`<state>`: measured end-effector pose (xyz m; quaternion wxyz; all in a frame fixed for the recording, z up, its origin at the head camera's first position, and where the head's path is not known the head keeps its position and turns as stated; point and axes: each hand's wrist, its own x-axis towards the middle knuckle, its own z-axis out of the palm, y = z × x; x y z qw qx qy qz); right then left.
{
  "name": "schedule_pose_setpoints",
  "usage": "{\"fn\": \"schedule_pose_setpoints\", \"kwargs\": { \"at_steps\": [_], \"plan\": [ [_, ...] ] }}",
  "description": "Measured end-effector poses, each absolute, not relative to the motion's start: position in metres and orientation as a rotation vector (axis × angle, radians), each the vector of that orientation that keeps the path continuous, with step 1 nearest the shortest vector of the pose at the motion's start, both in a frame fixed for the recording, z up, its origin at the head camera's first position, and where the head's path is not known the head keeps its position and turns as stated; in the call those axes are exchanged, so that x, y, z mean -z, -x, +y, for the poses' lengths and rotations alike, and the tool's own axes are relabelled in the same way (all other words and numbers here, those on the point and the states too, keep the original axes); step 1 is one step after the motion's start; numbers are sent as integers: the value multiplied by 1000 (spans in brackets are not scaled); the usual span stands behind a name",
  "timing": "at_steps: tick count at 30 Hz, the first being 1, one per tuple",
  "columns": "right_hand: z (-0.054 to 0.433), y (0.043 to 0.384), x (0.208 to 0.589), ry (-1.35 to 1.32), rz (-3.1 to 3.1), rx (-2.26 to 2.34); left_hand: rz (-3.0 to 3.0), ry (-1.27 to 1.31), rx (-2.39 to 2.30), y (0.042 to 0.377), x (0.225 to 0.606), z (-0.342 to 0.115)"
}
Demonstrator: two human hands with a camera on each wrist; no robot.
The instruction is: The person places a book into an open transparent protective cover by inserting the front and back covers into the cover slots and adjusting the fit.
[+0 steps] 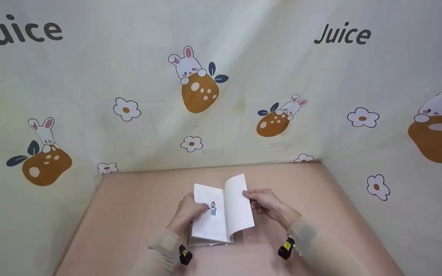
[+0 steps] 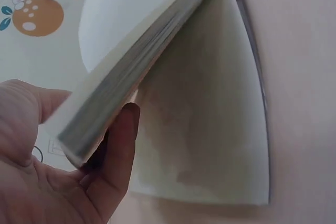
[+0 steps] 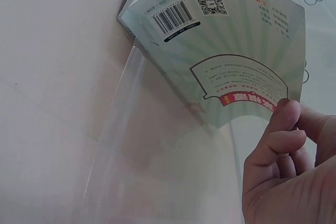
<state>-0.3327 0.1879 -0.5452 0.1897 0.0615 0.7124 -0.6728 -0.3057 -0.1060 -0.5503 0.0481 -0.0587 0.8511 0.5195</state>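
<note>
Pale walls [image 1: 90,84] printed with rabbits [image 1: 188,68] and orange fruit [image 1: 200,96] stand behind and beside a pinkish table [image 1: 125,222]. On the left, the left hand [image 1: 187,212] grips a thick block of pages, thumb on top, fingers beneath. At the table's middle, the open book [image 1: 205,226] shows a small printed figure [image 1: 213,208]; clear plastic [image 3: 163,182] lies under it. On the right, the right hand [image 1: 266,202] pinches the raised, curving back cover [image 3: 247,40], which bears a barcode [image 3: 173,19].
</note>
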Motion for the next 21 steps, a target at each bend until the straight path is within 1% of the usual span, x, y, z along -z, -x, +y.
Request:
{"fn": "schedule_pose_setpoints", "kwargs": {
  "at_steps": [6,15,21],
  "plan": [
    [186,331,546,-159,1996,1894,2782,220,-1276,308,558,-109],
    [180,331,547,-150,2013,1879,2910,252,-903,305,558,-108],
    [175,331,548,-134,2017,1862,3038,151,-739,302,556,-105]
  ]
}}
